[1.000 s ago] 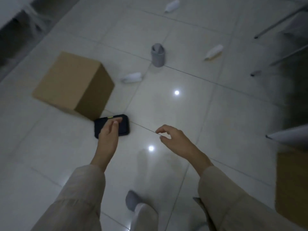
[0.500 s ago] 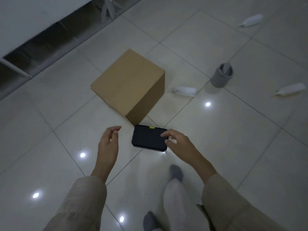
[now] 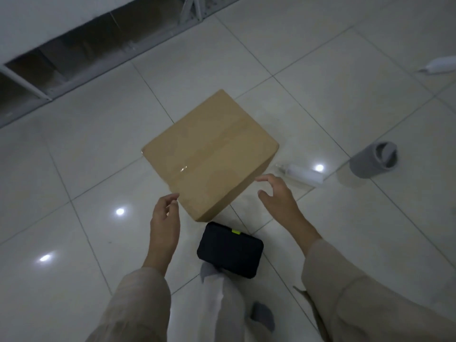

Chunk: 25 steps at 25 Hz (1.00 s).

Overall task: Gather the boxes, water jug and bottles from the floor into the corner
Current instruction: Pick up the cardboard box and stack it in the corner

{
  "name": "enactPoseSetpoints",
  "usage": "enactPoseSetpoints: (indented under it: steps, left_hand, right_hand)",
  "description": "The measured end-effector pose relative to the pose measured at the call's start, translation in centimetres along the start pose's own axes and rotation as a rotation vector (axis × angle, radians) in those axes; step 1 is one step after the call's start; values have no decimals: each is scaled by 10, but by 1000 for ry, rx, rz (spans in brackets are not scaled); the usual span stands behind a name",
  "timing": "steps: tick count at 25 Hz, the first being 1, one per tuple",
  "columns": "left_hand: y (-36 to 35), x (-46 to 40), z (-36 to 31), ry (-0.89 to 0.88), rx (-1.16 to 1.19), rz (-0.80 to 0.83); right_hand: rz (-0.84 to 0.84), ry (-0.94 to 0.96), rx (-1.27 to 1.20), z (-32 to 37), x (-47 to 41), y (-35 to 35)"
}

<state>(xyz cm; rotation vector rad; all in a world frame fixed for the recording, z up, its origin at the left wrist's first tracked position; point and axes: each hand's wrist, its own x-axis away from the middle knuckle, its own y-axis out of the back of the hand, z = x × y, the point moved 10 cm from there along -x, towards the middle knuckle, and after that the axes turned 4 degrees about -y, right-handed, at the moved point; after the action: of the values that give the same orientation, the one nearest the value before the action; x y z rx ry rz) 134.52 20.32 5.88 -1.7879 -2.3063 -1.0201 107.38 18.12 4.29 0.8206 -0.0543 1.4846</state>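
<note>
A taped brown cardboard box [image 3: 209, 149] stands on the tiled floor in the middle of the view. My left hand [image 3: 164, 218] hovers at its near left corner, fingers apart, holding nothing. My right hand [image 3: 278, 198] is spread open by the box's near right side, apart from it. A flat black box with a yellow-green tab [image 3: 229, 250] lies on the floor just below the cardboard box, between my arms. A small white bottle [image 3: 304, 175] lies on its side to the right of the cardboard box. Another white bottle [image 3: 441, 65] lies at the far right edge.
A grey cylindrical cup [image 3: 373, 162] lies tipped on the floor to the right. A low white shelf or desk frame [image 3: 29, 87] with a dark gap under it runs along the upper left. My legs and grey socks [image 3: 262, 315] are at the bottom.
The view has come closer to the cardboard box. Both hands have risen from beside the black box to the cardboard box's near corners. The black box now lies between my arms.
</note>
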Motion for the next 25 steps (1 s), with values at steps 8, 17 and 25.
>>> enactPoseSetpoints:
  steps: [8,17,25]
  left_hand:
    - [-35,-133,58,240,-127,-91]
    - [-67,-145,105,508,106,-307]
    - [-33,-145,24,312,41,-393]
  right_hand:
    - [-133,-34,387,-3,-184,8]
    - [179,-289,53,-68,-265,6]
    - [78,-224,-294,-6,-239,65]
